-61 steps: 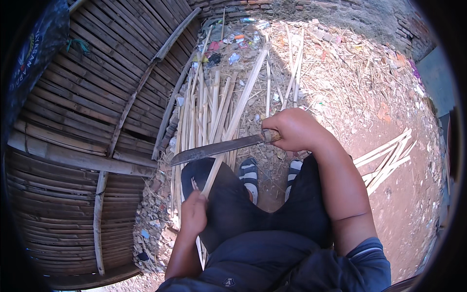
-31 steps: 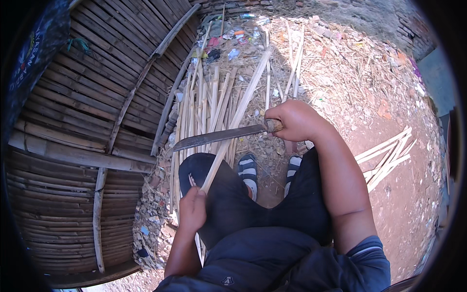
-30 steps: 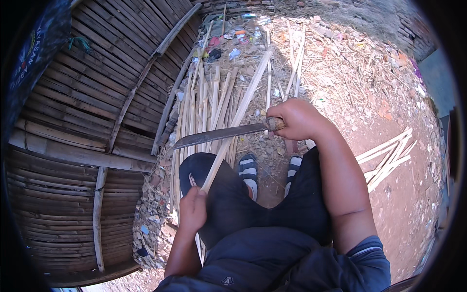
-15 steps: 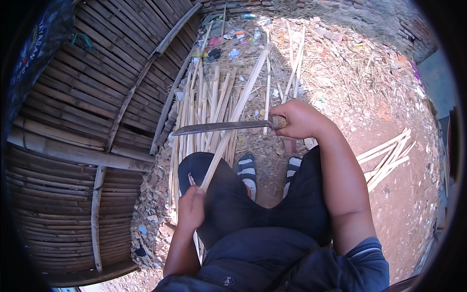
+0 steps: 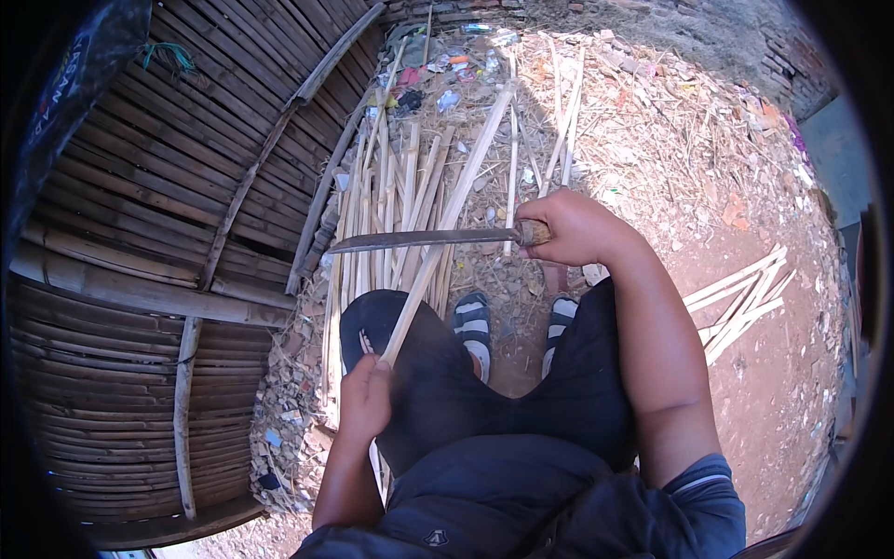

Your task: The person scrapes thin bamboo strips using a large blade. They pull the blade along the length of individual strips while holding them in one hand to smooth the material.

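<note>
My left hand is closed round the near end of a long pale bamboo strip, close to my left knee. The strip slants away from me, up and to the right. In my right hand is the wooden handle of a machete, gripped firmly. Its long dark blade points left and lies across the strip about midway along; whether it bites into the strip I cannot tell. Beyond and left of my knee, many split bamboo strips lie side by side on the ground.
A wall of bamboo slats rises on the left. Cut pieces are piled on bare soil at right. Shavings and rubble cover the far ground, with scraps of litter near the brick wall. My sandalled feet are between my knees.
Almost nothing differs. The view has shifted slightly; both hands keep their hold, and the machete stays across the bamboo strip.
</note>
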`<move>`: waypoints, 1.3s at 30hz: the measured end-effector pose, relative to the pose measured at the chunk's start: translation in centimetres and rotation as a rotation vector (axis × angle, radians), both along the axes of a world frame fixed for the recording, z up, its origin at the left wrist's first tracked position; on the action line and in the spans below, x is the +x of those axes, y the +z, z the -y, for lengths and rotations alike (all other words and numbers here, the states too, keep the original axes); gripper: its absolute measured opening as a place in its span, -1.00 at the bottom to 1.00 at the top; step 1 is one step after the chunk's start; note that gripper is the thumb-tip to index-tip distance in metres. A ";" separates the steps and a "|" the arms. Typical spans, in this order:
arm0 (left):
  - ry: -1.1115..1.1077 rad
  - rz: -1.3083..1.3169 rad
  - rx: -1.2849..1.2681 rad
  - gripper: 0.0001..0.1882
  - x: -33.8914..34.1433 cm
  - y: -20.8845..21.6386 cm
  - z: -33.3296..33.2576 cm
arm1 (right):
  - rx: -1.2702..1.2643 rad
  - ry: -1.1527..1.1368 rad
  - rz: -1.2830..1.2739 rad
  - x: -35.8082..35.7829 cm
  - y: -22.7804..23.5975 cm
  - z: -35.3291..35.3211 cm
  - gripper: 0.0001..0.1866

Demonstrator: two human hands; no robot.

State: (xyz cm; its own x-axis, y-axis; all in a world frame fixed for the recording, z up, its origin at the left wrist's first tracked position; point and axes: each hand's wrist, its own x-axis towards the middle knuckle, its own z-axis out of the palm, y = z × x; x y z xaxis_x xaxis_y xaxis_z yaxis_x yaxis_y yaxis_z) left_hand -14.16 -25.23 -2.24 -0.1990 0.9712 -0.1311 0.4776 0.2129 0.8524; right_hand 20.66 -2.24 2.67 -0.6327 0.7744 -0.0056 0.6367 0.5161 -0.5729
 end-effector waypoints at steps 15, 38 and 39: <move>0.011 -0.018 -0.049 -0.70 0.2 0.9 -0.2 | 0.014 -0.035 0.029 0.4 0.3 -0.3 -0.56; -0.015 -0.047 0.023 -0.63 0.1 0.1 0.1 | 0.197 -0.344 0.060 1.1 1.2 -0.3 -0.73; -0.012 -0.058 0.022 -0.63 0.2 0.2 0.1 | 0.205 -0.413 0.066 1.3 1.5 -0.4 -0.73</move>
